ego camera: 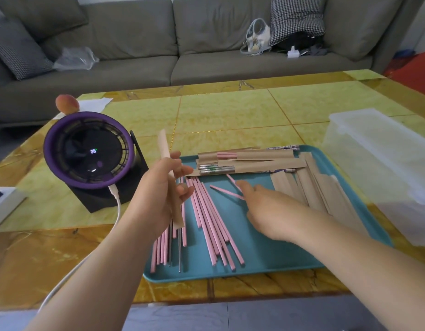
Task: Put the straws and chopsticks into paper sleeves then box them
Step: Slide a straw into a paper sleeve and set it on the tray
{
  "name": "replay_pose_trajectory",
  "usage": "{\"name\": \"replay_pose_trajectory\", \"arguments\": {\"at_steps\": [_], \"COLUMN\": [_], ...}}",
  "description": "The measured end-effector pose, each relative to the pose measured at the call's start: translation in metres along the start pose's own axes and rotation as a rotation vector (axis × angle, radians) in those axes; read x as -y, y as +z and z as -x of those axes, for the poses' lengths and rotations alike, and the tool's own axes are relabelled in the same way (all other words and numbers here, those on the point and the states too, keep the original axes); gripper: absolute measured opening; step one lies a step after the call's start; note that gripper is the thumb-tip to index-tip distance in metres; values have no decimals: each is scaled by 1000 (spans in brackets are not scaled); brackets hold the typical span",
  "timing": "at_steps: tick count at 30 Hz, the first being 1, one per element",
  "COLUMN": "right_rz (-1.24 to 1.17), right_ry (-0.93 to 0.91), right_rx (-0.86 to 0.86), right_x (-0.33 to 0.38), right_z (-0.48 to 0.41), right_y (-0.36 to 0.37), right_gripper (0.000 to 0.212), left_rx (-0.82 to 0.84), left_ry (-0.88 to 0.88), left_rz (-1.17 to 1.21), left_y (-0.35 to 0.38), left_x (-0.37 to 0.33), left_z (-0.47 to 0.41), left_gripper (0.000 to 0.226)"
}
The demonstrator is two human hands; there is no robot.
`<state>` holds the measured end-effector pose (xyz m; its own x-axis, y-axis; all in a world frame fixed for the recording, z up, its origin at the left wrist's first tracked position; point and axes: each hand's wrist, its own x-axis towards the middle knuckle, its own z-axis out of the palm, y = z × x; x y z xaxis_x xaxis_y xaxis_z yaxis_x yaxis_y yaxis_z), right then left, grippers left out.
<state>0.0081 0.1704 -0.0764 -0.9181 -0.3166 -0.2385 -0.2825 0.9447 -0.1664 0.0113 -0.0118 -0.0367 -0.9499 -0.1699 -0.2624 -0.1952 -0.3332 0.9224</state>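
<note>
Paper sleeve [163, 146] stands gripped in your left hand [159, 192] over the tray [266, 254]; your right hand [273, 211], mid-tray, seems to touch a pink straw [221, 189], grasp unclear.

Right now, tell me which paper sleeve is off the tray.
The paper sleeve gripped in the left hand, raised in the air; the other sleeves all lie flat on the teal tray.

I see a purple desk fan [87, 151] w/ white cable [118, 209] on yellow table [230, 111], peach [67, 103] behind it, grey sofa [135, 44] w/ houndstooth cushion [297, 17] & handbag [258, 35].
</note>
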Motion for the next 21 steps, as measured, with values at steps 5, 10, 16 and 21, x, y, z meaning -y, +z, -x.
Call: {"name": "replay_pose_trajectory", "arguments": {"at_steps": [5, 10, 16, 21], "right_rz": [-242, -723, -1430, -1948], "right_ry": [-54, -20, -61, -289], "right_rx": [168, 117, 154, 168], "right_x": [-8, -16, -25, -37], "right_z": [3, 9, 8, 4], "right_y": [-28, -49, -56, -61], "right_gripper": [47, 58, 25, 36], "left_rx": [-30, -22, 109, 256], "left_ry": [-40, -72, -98, -186], "left_rz": [90, 83, 66, 19], "left_y": [1, -2, -2, -1], "left_x": [0, 1, 3, 8], "left_z": [-2, -1, 1, 2], "left_gripper": [2, 14, 26, 38]}}
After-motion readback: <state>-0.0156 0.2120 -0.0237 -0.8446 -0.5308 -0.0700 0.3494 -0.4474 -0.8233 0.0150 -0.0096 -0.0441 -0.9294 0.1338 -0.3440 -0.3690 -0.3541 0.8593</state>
